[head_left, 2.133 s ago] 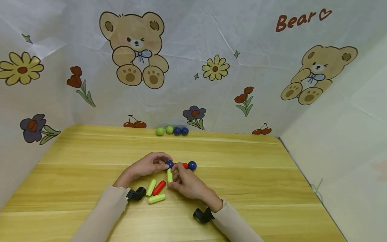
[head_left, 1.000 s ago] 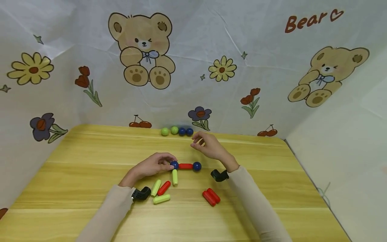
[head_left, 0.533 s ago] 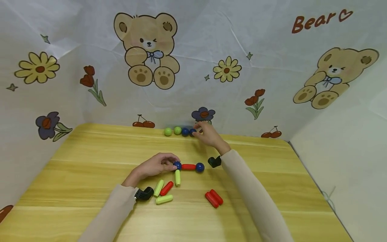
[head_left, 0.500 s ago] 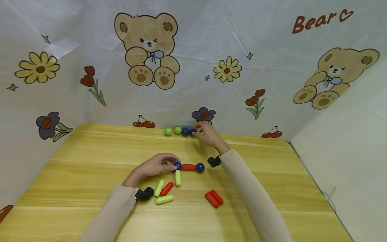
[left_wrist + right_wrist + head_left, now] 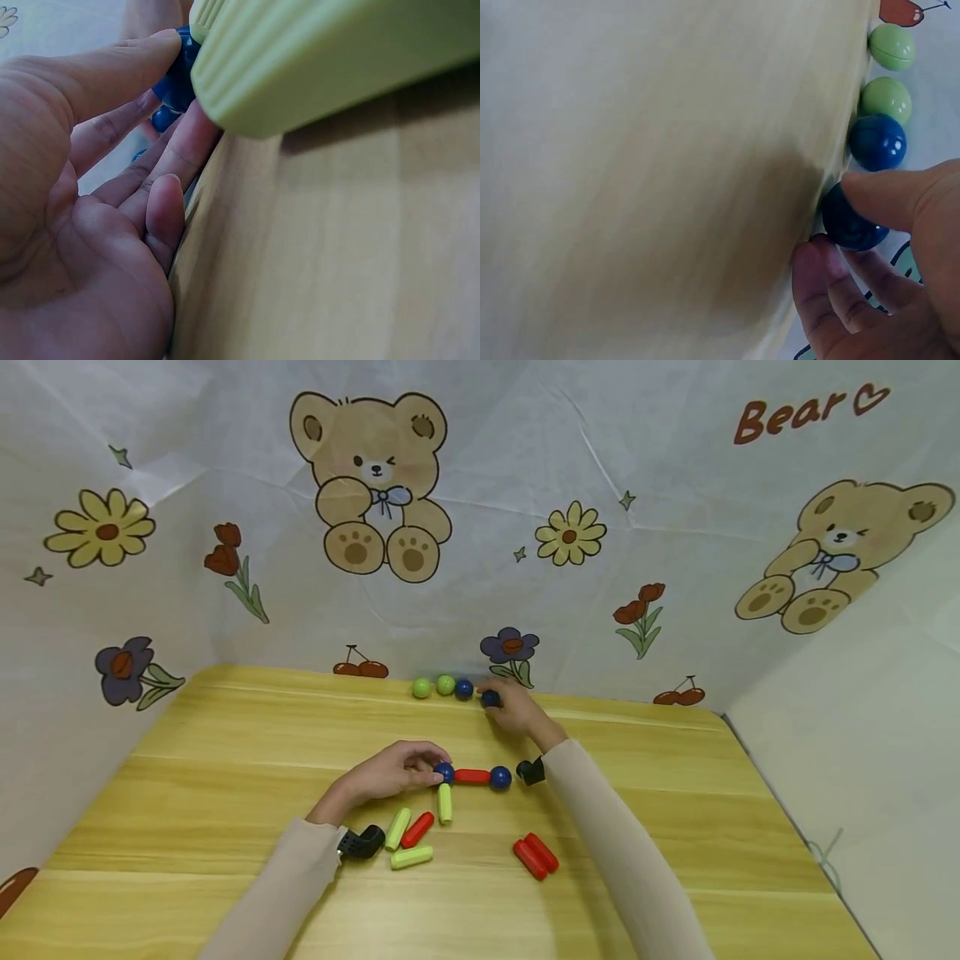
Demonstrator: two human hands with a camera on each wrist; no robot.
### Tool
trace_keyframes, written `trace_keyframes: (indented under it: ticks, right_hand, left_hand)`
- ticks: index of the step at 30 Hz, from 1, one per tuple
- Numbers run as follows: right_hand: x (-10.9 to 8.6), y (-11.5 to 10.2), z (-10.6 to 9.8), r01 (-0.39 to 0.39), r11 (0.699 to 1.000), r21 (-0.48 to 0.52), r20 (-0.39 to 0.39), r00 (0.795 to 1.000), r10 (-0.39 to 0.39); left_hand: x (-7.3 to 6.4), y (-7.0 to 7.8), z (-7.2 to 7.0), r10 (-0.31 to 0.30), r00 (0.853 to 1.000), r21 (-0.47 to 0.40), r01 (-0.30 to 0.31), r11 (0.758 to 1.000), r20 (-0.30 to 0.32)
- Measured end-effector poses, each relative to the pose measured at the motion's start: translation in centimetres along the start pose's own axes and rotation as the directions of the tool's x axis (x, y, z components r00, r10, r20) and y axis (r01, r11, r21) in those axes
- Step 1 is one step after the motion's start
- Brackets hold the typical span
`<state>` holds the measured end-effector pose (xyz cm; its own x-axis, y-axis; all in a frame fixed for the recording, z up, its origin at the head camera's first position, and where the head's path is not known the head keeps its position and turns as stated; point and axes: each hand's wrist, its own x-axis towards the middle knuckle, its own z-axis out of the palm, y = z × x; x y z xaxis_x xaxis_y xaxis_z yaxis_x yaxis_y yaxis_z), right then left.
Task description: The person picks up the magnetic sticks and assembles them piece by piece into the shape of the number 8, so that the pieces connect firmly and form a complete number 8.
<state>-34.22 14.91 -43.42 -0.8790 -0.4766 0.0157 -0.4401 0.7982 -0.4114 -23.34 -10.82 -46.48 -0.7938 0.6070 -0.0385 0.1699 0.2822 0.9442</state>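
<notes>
Handling of ball-and-rod pieces on a wooden worktop [image 5: 262,727], with likely faults. The right hand [image 5: 513,706] has thumb and fingers [image 5: 816,307] closed about a far blue ball [image 5: 855,225], at the worktop's back edge beside the wall sheet [image 5: 480,602]. A smooth sphere so held could slip if the grip rests on too little of its surface, and might roll along the edge. A low swing of the hand could also knock the neighbouring blue ball [image 5: 464,689] and, through it, the two green balls [image 5: 433,686]. The left hand [image 5: 390,770] pinches a near blue ball [image 5: 445,773] between thumb and fingers; a red rod [image 5: 472,776] joins it to an end blue ball [image 5: 500,777], and a pale green rod [image 5: 445,804] meets it from the near side. Should this pinch twist or lift, the pale green rod would probably swing or part from the ball.

Compared with half a second earlier, the far blue ball stands apart from its neighbour, drawn slightly toward the person; then the two appear to touch. The left hand's pinch and the joined pieces are unchanged, as are the paired red rods [image 5: 536,856].
</notes>
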Motion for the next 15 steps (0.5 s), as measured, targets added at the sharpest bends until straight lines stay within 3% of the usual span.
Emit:
trace_keyframes:
  ticks: [4,15]
  right_hand:
    - [-1.1,0.6,0.1,0.028,1.000,-0.004,-0.032,0.999,-0.028]
    - [-6.1,1.7,-0.8,0.067,0.988,0.140,-0.124,0.991,-0.049]
  left_hand:
    - [0.0,0.1,0.1,0.003,1.000,0.001,-0.003,1.000,0.000]
    - [-0.1,0.3,0.2,-0.001,1.000,0.009,0.001,1.000,-0.006]
